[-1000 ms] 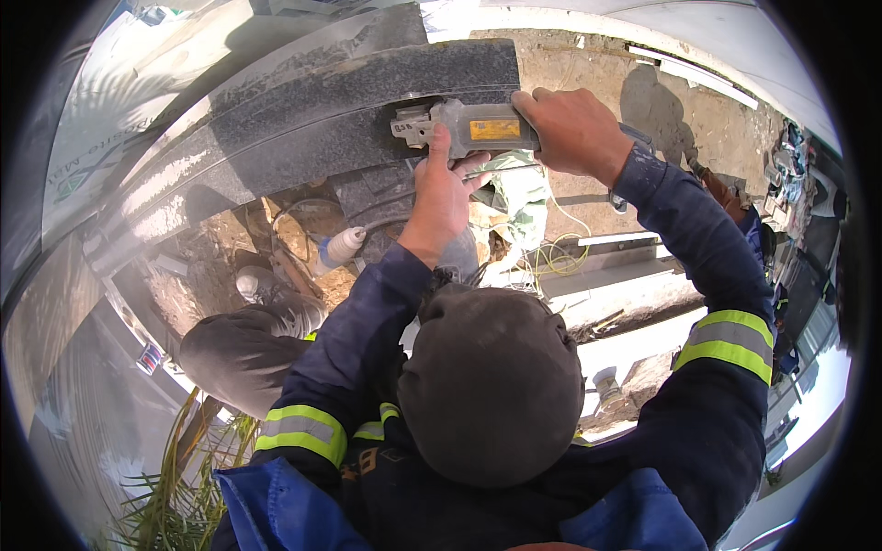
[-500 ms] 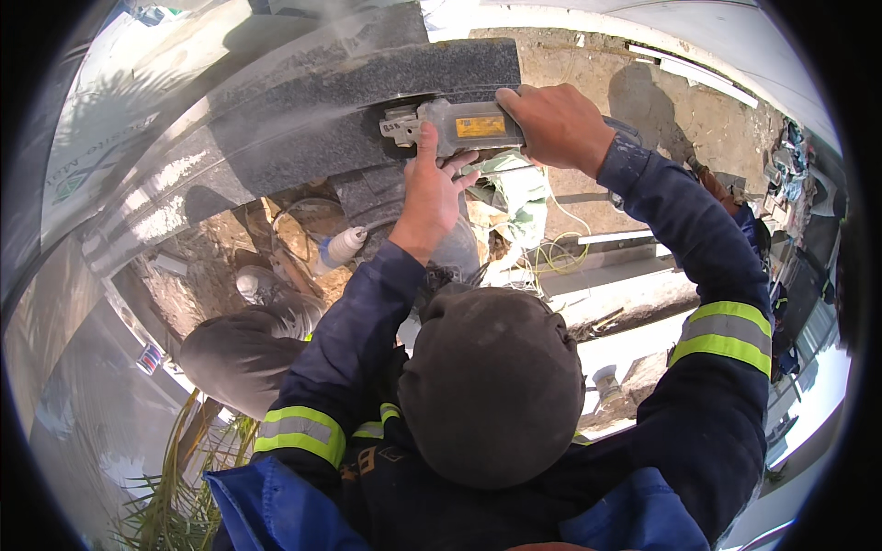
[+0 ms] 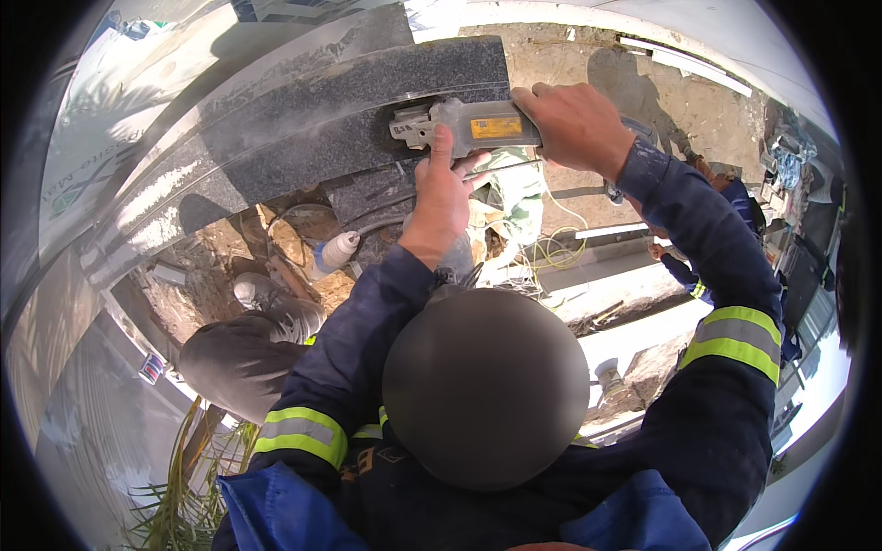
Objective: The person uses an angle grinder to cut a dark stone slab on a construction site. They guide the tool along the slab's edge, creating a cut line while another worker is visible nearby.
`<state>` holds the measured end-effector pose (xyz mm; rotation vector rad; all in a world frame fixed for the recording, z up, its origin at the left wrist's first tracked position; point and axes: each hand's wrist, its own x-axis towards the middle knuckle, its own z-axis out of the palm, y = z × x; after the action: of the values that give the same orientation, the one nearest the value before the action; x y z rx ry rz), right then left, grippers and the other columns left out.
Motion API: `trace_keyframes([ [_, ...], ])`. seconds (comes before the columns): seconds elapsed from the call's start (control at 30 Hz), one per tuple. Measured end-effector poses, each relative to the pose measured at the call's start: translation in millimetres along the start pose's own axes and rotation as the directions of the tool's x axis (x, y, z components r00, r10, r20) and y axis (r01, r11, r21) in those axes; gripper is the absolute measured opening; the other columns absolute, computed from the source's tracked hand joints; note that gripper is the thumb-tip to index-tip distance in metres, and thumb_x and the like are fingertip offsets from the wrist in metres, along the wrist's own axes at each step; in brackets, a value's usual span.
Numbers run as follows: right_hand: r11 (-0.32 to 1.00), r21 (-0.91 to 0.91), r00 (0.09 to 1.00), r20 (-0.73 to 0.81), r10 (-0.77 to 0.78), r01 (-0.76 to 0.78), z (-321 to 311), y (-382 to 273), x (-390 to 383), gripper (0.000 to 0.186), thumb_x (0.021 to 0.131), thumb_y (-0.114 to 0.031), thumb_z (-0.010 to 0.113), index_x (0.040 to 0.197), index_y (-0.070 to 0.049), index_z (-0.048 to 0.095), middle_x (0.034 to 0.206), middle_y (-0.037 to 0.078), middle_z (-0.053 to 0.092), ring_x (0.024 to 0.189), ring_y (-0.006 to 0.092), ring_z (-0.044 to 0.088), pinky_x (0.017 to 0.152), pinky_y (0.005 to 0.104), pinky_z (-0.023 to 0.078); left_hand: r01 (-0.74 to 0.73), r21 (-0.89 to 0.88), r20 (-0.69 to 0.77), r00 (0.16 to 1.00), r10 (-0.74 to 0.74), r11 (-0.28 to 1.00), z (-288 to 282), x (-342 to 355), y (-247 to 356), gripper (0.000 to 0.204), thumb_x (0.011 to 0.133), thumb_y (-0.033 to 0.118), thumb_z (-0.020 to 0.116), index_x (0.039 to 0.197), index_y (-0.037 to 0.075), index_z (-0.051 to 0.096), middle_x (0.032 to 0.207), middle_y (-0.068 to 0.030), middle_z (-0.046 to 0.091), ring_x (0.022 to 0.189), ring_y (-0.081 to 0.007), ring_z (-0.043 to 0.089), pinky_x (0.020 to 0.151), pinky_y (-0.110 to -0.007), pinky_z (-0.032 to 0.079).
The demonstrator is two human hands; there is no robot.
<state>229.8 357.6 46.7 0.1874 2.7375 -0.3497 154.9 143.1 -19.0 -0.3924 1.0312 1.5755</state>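
A grey angle grinder (image 3: 459, 129) with a yellow label lies across a dark grey stone slab (image 3: 322, 124). At the rear of its body, my right hand (image 3: 583, 129) is wrapped round the grip. My left hand (image 3: 439, 197) holds the tool near its head from the near side, thumb up against the casing and fingers reaching below it. The head's disc is mostly hidden against the slab. A pale dusty line runs along the stone beside the tool.
Below the slab stand a white-and-blue bottle (image 3: 335, 253) and green-white cloth (image 3: 514, 197). Thin yellow cable (image 3: 560, 253) lies in loops. A co-worker's hand (image 3: 656, 250) shows beneath my right forearm. Palm fronds (image 3: 184, 477) hang lower left; white strips (image 3: 698, 72) lie far right.
Both my hands and the grinder have shifted slightly right along the slab. The dust plume left of the tool has thinned. A co-worker's hand and sleeve have come into view at right.
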Motion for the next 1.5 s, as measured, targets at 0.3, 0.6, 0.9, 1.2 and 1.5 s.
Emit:
trace_keyframes([
  [0.3, 0.999, 0.035, 1.0, -0.015, -0.01, 0.01, 9.1, -10.0, 12.6, 0.039, 0.078, -0.005, 0.074, 0.115, -0.007, 0.062, 0.089, 0.013, 0.07, 0.082, 0.0363, 0.072, 0.069, 0.0476, 0.056, 0.015, -0.033, -0.057, 0.998, -0.017, 0.999, -12.2, 0.8, 8.3, 0.091, 0.095, 0.07, 0.062, 0.157, 0.009, 0.033, 0.147, -0.0172, 0.043, 0.141, -0.0379, 0.042, 0.117, -0.065, 0.033],
  [0.6, 1.0, -0.02, 1.0, -0.015, 0.008, -0.008, -4.7, -5.7, -2.5, 0.041, 0.076, -0.005, 0.076, 0.113, -0.006, 0.06, 0.088, 0.013, 0.07, 0.079, 0.0357, 0.072, 0.068, 0.047, 0.056, 0.0, -0.029, 0.012, 1.0, 0.0, 1.0, -0.2, 0.2, 0.9, 0.092, 0.095, 0.071, 0.062, 0.153, 0.004, 0.038, 0.143, -0.0159, 0.05, 0.135, -0.0377, 0.049, 0.113, -0.062, 0.039],
  [0.9, 1.0, 0.002, 1.0, -0.013, -0.006, 0.006, 7.8, -5.3, 3.9, 0.045, 0.075, -0.007, 0.079, 0.116, -0.007, 0.059, 0.089, 0.012, 0.07, 0.08, 0.0353, 0.072, 0.068, 0.0464, 0.056, 0.027, 0.012, -0.034, 0.999, -0.027, 1.0, -8.0, -0.6, 8.3, 0.089, 0.095, 0.07, 0.062, 0.152, 0.005, 0.041, 0.141, -0.0162, 0.051, 0.133, -0.0359, 0.051, 0.112, -0.062, 0.04],
  [1.2, 1.0, -0.012, 1.0, -0.014, 0.008, -0.008, 2.0, 8.4, -11.5, 0.047, 0.075, -0.009, 0.079, 0.117, -0.009, 0.06, 0.088, 0.01, 0.069, 0.081, 0.0351, 0.072, 0.07, 0.0462, 0.056, 0.006, 0.057, 0.05, 0.999, -0.009, 0.998, 6.4, 2.4, -2.8, 0.09, 0.095, 0.072, 0.059, 0.153, 0.006, 0.04, 0.144, -0.0145, 0.05, 0.136, -0.037, 0.048, 0.113, -0.063, 0.038],
  [1.5, 1.0, 0.023, 0.999, -0.053, -0.01, 0.011, 15.7, 0.6, 6.0, 0.045, 0.075, -0.009, 0.078, 0.117, -0.009, 0.06, 0.088, 0.011, 0.069, 0.081, 0.0352, 0.072, 0.069, 0.0474, 0.056, 0.036, 0.064, -0.035, 0.999, -0.034, 0.997, -8.3, 1.3, 7.0, 0.089, 0.096, 0.072, 0.058, 0.154, 0.008, 0.037, 0.144, -0.0146, 0.048, 0.137, -0.0365, 0.047, 0.113, -0.063, 0.038],
])
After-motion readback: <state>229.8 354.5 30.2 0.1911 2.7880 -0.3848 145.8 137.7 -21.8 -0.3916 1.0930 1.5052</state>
